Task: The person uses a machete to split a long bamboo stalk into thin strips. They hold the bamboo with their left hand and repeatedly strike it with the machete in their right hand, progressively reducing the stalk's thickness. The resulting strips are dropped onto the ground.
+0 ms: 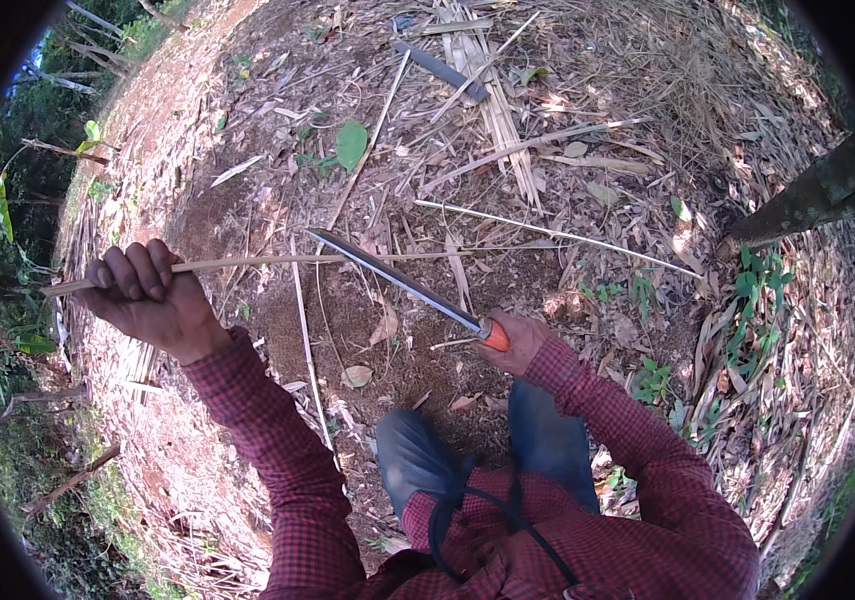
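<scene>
My left hand (147, 295), raised at the left, is closed around a long thin bamboo strip (257, 261). The strip runs to the right, its far part thin and hard to follow over the litter. In front of my body my right hand (517, 343) grips the orange handle of a long-bladed knife (407, 284). Its straight metal blade slants up and to the left, and the tip lies over or beside the strip; whether they touch I cannot tell.
Dry leaves and split strips cover the ground. Beyond the knife lie a pile of split bamboo (497, 110) and a dark flat blade-like piece (442, 72). A loose pale strip (567, 235) lies to the right, near a tree trunk (807, 195). Green plants (757, 290) grow beside it.
</scene>
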The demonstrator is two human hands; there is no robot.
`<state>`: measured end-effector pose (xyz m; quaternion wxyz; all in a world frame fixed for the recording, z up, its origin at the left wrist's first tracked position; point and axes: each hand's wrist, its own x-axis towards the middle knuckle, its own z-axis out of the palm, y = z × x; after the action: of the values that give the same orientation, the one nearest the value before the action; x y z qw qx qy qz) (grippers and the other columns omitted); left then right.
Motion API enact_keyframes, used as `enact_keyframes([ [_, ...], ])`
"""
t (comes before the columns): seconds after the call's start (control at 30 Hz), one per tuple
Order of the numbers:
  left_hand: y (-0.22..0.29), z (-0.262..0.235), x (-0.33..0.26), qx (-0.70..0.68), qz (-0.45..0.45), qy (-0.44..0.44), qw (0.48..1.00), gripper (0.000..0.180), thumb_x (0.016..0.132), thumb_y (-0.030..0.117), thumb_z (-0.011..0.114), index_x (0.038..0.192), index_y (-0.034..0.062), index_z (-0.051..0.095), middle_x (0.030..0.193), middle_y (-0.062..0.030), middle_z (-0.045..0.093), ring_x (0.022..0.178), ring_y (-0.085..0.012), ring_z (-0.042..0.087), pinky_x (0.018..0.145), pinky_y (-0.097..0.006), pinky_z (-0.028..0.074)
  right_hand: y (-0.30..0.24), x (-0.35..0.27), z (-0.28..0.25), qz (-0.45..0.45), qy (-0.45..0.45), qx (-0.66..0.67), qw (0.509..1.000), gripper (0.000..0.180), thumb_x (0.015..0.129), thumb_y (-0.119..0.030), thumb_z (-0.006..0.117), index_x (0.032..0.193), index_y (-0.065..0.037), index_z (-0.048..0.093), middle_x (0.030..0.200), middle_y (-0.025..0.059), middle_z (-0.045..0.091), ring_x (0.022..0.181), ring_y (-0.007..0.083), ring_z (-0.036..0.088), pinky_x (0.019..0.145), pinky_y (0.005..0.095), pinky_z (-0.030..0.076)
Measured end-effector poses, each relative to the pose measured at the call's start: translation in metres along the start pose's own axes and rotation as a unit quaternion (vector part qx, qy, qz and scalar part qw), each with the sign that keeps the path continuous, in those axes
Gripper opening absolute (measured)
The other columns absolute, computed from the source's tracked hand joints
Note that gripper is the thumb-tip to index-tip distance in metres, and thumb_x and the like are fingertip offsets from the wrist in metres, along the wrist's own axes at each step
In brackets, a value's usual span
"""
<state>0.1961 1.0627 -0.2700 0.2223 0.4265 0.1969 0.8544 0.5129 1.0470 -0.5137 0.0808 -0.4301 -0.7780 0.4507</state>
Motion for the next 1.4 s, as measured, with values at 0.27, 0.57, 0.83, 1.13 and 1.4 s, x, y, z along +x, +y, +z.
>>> enact_keyframes([
  [0.27, -0.01, 0.009, -0.006, 0.029, -0.013, -0.026, 0.999, 0.034, 0.09, 0.039, 0.049, 0.067, 0.0135, 0.045, 0.049, 0.0061, 0.027, 0.04, -0.005, 0.023, 0.038, -0.022, 0.02, 0.06, 0.016, 0.024, 0.136, 0.009, -0.048, 0.989, 0.053, 0.076, -0.046, 0.059, 0.112, -0.008, 0.05, 0.086, 0.0192, 0.062, 0.081, 0.0349, 0.061, 0.076, 0.0438, 0.048],
  [0.57, -0.022, 0.015, 0.007, 0.017, -0.034, -0.051, 0.998, 0.034, 0.089, 0.041, 0.05, 0.07, 0.0128, 0.049, 0.049, 0.0056, 0.029, 0.041, -0.0052, 0.025, 0.038, -0.022, 0.022, 0.155, 0.013, 0.062, 0.249, -0.022, -0.068, 0.966, 0.057, 0.073, -0.05, 0.058, 0.11, -0.007, 0.052, 0.098, 0.0194, 0.061, 0.092, 0.035, 0.059, 0.08, 0.0433, 0.047],
  [0.83, -0.07, 0.011, -0.013, 0.189, 0.012, 0.022, 0.982, 0.068, 0.083, 0.058, 0.043, 0.132, 0.0121, 0.028, 0.126, -0.0216, 0.043, 0.12, -0.033, 0.039, 0.106, -0.049, 0.021, 0.152, 0.027, 0.059, 0.279, -0.006, -0.024, 0.96, 0.055, 0.072, -0.048, 0.06, 0.107, -0.006, 0.052, 0.097, 0.0205, 0.061, 0.089, 0.0357, 0.06, 0.077, 0.0432, 0.048],
  [1.13, -0.206, -0.038, -0.238, 0.306, -0.324, 0.153, 0.882, 0.072, 0.089, 0.054, 0.035, 0.142, 0.0157, 0.006, 0.14, -0.0204, 0.024, 0.129, -0.0291, 0.028, 0.108, -0.046, 0.017, 0.155, 0.027, 0.056, 0.281, 0.002, -0.036, 0.959, 0.055, 0.073, -0.049, 0.06, 0.105, -0.004, 0.053, 0.096, 0.0216, 0.061, 0.089, 0.0366, 0.06, 0.079, 0.0443, 0.048],
  [1.4, -0.248, -0.063, -0.23, 0.482, -0.244, 0.089, 0.837, 0.034, 0.096, 0.034, 0.035, 0.089, 0.0024, 0.047, 0.077, -0.0077, 0.054, 0.077, -0.017, 0.054, 0.076, -0.034, 0.044, 0.141, 0.027, 0.052, 0.259, -0.037, 0.012, 0.965, 0.061, 0.076, -0.049, 0.056, 0.12, -0.008, 0.047, 0.103, 0.0219, 0.059, 0.095, 0.0364, 0.058, 0.084, 0.0433, 0.046],
])
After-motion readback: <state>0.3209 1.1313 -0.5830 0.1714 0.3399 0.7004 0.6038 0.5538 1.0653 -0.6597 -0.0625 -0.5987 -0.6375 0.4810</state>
